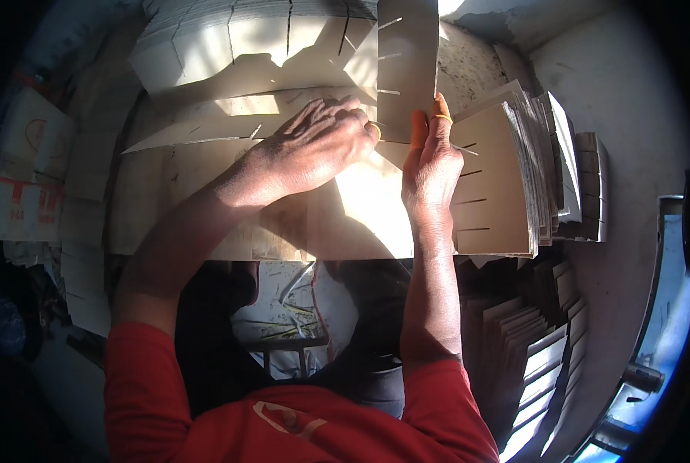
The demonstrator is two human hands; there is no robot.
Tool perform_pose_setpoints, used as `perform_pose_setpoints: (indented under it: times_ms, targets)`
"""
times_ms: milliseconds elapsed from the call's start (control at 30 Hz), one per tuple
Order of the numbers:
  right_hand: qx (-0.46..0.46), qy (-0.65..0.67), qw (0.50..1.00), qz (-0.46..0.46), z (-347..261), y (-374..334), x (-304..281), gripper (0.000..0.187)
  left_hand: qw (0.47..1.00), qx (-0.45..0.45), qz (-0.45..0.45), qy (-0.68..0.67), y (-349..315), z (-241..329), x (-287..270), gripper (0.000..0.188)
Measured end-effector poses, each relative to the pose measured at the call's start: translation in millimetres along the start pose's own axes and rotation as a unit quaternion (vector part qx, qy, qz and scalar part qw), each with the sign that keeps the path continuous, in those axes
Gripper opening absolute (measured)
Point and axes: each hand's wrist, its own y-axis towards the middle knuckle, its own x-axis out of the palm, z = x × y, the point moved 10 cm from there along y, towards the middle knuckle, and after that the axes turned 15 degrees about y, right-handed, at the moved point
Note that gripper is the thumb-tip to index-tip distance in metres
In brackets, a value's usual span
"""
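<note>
Right hand [430,158] closed around the near end of a slotted cardboard strip [408,58], orange covers on two of its digits, one of them laid on the face of the strip, another at its right edge. Strip is in front of the person, right of the middle of the tabletop [183,197]; long axis runs away from the body, almost straight up the view, far end cut off by the upper rim. Its short slits open on the left edge, pointing toward the person's left, spaced one after another along the length. Left hand [322,145] just beside, coming in from the left, fingers bent and bunched near the lower left edge of that strip; a yellow-orange band shows at one finger. Whether the left hand pinches anything cannot be told, fingertips being hidden. Under and beyond it, a second strip [198,127], long axis crosswise, left to right, its pointed-looking end toward the left; flat or tilted, unclear. Behind, a long stack of slotted cardboard [206,48], also crosswise. To the right, a leaning bundle of cardboard [493,177], slits level, opening leftward. Far left, a white box [28,166] with red print. Strong sunlight patches the middle.
</note>
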Motion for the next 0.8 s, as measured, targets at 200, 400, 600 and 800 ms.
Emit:
perform_pose_setpoints:
  times_ms: [200, 400, 600, 800]
  targets:
    - [-0.037, 0.036, 0.998, 0.041, -11, -6, -7, 0.039, 0.959, -0.171, -0.174, -0.141, 8, -62, 20, 0.043]
    - [0.176, 0.480, 0.855, 0.088, 21, -11, 7, 0.040, 0.946, -0.188, -0.075, 0.254, 35, -162, 36, 0.047]
    - [0.124, 0.538, 0.833, 0.045, 6, -11, 10, 0.049, 0.935, -0.138, 0.012, 0.328, 30, -185, 58, 0.033]
    - [0.017, 0.330, 0.942, 0.049, -15, -8, 0, 0.039, 0.964, -0.084, 0.060, 0.247, 26, -165, 33, 0.016]
